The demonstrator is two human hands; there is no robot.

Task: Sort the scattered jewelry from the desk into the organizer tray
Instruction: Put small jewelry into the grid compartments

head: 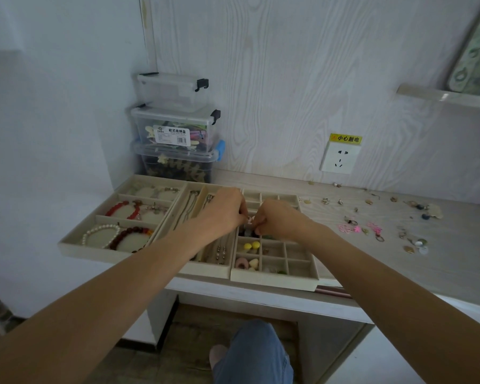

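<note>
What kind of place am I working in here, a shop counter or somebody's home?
Most likely a home, perhaps a bedroom desk nook. A pale wood-grain desk sits against a panelled wall with a wall socket, stacked clear storage boxes of hair accessories fill the corner, and a beige organizer tray holds personal jewelry.

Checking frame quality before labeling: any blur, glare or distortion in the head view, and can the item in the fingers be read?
Head view: dim, flat bluish light, no glare, soft shadows. Wide-angle bending at the edges, forearms stretched. Scattered jewelry small but fairly sharp. The tiny item pinched between left hand and right hand above the organizer tray is too small to identify.
</note>
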